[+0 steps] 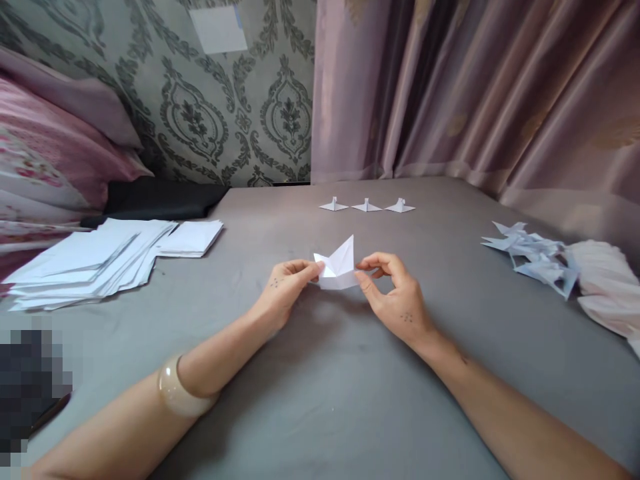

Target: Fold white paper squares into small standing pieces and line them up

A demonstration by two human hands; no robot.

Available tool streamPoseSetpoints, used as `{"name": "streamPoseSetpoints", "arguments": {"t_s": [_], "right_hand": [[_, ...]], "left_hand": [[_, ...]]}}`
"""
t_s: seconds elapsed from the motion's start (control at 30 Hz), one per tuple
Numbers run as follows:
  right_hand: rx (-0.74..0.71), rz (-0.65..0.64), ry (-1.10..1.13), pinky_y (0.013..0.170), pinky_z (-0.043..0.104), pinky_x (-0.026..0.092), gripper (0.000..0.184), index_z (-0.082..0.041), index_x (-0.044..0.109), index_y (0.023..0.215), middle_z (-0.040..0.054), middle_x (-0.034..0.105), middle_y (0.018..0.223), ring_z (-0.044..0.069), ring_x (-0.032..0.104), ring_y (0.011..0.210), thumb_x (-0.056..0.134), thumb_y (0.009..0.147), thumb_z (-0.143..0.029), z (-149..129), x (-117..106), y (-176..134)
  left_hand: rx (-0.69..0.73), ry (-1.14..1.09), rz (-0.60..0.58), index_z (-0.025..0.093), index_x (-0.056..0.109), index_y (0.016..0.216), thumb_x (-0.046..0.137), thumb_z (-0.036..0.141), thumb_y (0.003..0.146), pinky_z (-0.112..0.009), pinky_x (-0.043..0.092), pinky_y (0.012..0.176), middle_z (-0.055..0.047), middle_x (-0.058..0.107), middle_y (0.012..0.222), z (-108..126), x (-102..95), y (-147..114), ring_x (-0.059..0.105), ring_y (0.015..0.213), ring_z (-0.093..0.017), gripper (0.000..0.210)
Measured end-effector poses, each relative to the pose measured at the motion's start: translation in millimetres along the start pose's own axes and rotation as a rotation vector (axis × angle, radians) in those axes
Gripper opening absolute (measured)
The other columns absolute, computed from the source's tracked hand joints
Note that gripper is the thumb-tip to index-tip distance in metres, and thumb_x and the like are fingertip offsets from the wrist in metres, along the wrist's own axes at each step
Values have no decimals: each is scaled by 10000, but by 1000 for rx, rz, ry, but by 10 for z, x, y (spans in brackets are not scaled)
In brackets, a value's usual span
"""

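Folded paper [341, 264] partly hides the left grip [286, 287] pinching it; whether the right grip [400, 293] holds is unclear.

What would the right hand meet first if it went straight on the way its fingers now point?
The right hand would first meet the folded white paper, whose edge is right beside it, perhaps already touching; depth is unclear.
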State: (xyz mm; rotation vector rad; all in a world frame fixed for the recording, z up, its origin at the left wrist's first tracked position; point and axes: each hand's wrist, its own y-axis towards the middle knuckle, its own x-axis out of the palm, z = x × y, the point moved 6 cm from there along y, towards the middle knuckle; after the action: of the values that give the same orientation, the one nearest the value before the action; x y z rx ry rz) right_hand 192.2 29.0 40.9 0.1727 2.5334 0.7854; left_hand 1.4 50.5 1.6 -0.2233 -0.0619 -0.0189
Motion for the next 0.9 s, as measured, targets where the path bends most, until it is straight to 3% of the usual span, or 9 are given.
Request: {"name": "streamPoseSetpoints", "arguments": {"t_s": [0.17, 0.3, 0.47, 0.63, 0.9], "right_hand": [[-1, -124, -32, 803, 298, 495, 195, -264, 595, 994, 2, 663, 945, 154, 610, 860, 645, 805, -261, 29, 112, -55], [40, -181, 23, 816, 289, 489, 156, -283, 651, 979, -10, 674, 897, 146, 618, 834, 602, 834, -253, 52, 152, -60], [158, -130, 68, 814, 305, 499, 185, -268, 688, 986, 0, 686, 876, 149, 623, 806, 616, 820, -306, 114, 112, -27], [255, -95, 114, 790, 303, 514, 214, -248, 702, 993, 8, 703, 872, 145, 627, 783, 638, 799, -311, 172, 101, -19], [291, -111, 240, 774, 299, 525, 203, -242, 707, 965, 2, 719, 866, 139, 638, 768, 672, 777, -309, 153, 147, -35]], "left_hand": [[-3, 27, -7, 141, 656, 666, 714, 446, 689, -222, 310, 544, -6, 587, 638, 11, 25, -11, 455, 558, -84, 311], [53, -22, -2, 166, 621, 817, 728, 405, 704, -209, 345, 554, 11, 602, 646, 52, 52, -47, 508, 588, -94, 285], [233, 6, -87, 178, 643, 894, 705, 396, 749, -230, 420, 632, -24, 678, 812, 170, 122, -103, 588, 716, -128, 269], [217, 11, -182, 166, 671, 998, 732, 326, 736, -276, 469, 749, -71, 716, 941, 145, 171, -114, 643, 833, -173, 313], [276, -7, -211, 177, 684, 924, 701, 328, 770, -270, 476, 790, -45, 718, 907, 142, 214, -128, 648, 858, -169, 217]]}}
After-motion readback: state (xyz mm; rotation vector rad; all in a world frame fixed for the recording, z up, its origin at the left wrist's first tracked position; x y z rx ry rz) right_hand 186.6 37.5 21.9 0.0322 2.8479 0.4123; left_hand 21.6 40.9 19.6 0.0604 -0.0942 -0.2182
